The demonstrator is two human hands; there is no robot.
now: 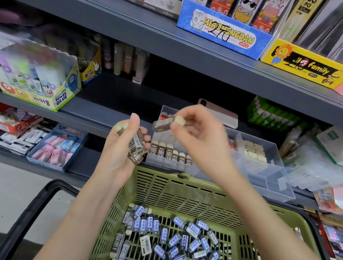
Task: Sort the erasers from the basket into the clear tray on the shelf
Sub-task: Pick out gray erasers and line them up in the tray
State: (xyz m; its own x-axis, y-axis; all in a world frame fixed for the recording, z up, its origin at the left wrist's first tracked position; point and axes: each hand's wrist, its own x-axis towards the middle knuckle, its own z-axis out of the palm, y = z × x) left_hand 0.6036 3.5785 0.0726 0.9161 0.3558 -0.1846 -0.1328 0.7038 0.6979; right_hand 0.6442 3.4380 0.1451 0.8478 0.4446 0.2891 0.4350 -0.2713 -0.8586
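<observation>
In the middle of the frame my right hand (197, 136) pinches one brown-sleeved eraser (164, 124) between thumb and fingertips, just above the clear tray (265, 179) on the shelf (86, 121). The eraser is blurred, so I cannot read its label. Just left of it, my left hand (121, 148) is cupped palm up, fingers curled round a bunch of brown erasers (137, 147), close to the tray's left edge. My hands are near each other but apart. In the tray's left compartment a row of brown erasers (172, 153) stands on end, pale tips up. Below my forearms, at the bottom of the frame, the green basket (171, 192) holds a loose scatter of blue-sleeved erasers (177, 240)
</observation>
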